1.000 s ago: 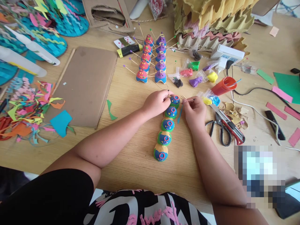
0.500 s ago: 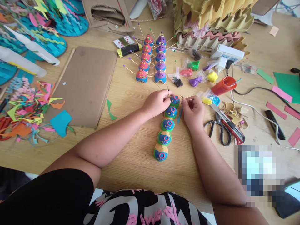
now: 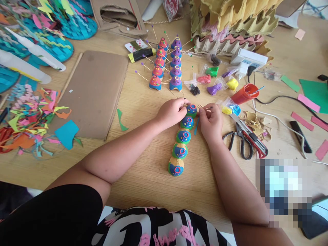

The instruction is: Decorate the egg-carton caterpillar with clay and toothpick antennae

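Observation:
A row of egg-carton cups (image 3: 183,136), coloured blue and green with red rings on top, runs away from me on the table. At its far end my left hand (image 3: 171,112) is closed, its fingertips pinched around a thin toothpick with a black tip (image 3: 185,99), beside the farthest cup. On the other side of that cup, my right hand (image 3: 212,120) is closed on several toothpicks (image 3: 203,108), at least one black-tipped. A thin blue stick (image 3: 196,126) lies between the row and my right hand.
Beyond my hands stand a red row (image 3: 157,71) and a purple row (image 3: 175,71) of cups with pin-like sticks. Bagged coloured clay (image 3: 214,89), an orange cup (image 3: 244,94), scissors (image 3: 244,147) and a utility knife (image 3: 252,136) lie rightward. Cardboard (image 3: 94,92) and paper scraps (image 3: 30,119) lie left.
Almost nothing differs. My right hand has shifted very slightly; my left hand and the cup row hold their place.

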{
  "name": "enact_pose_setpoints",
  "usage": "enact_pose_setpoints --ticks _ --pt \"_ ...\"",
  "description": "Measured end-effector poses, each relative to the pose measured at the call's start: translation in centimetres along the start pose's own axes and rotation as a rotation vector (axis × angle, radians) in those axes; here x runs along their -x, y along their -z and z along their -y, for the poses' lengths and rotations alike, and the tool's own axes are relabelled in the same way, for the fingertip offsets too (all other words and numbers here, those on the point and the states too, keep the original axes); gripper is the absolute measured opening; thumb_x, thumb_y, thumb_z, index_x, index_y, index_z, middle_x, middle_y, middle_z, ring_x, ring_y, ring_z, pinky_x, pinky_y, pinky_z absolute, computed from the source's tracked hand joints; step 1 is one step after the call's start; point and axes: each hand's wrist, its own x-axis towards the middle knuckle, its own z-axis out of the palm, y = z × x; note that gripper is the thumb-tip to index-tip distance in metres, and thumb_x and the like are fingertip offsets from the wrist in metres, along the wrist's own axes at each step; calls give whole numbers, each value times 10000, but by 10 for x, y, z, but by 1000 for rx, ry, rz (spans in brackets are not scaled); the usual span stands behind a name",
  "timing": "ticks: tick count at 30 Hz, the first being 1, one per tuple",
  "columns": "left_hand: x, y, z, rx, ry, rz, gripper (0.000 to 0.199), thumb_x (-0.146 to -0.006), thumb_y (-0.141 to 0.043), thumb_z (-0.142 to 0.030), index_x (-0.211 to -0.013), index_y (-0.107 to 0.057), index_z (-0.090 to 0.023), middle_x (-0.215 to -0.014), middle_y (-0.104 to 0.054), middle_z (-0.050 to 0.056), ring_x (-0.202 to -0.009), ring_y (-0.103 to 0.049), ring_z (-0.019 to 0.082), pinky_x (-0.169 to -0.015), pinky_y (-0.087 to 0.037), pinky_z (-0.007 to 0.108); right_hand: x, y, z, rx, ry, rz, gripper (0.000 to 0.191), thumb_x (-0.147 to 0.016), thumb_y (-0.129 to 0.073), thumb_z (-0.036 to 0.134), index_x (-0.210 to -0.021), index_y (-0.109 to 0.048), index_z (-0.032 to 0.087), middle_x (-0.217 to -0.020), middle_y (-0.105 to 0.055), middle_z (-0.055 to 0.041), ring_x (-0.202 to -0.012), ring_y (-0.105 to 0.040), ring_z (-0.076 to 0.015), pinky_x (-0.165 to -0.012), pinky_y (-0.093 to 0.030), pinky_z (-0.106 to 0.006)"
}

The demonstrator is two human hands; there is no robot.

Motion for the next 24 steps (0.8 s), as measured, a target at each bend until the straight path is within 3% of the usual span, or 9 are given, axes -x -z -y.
enact_pose_setpoints --ticks 5,11,24 --pt "0 1 -1 -7 3 7 356 -884 -547 -146 -1153 -781 -152 -848 -786 44 -721 -638 158 -689 -483 278 -1 0 0 -54 -37 18 176 -905 -694 359 -874 -559 250 -900 -566 4 -729 -635 -117 -608 -515 -256" --pt "0 0 0 6 0 9 365 -888 -542 -152 -1163 -783 -153 -848 -786 43 -703 -629 157 -689 -480 280 -1 -1 1 -81 -64 15 151 -908 -684 335 -885 -565 245 -874 -569 18 -650 -634 -96 -577 -492 -252" --pt "0 1 -2 8 14 18 380 -889 -540 -146 -1183 -781 -146 -889 -799 54 -741 -651 168 -714 -477 290 -2 1 1 -110 -60 18 107 -889 -687 262 -873 -584 236 -840 -598 15 -714 -703 -134 -602 -503 -273"
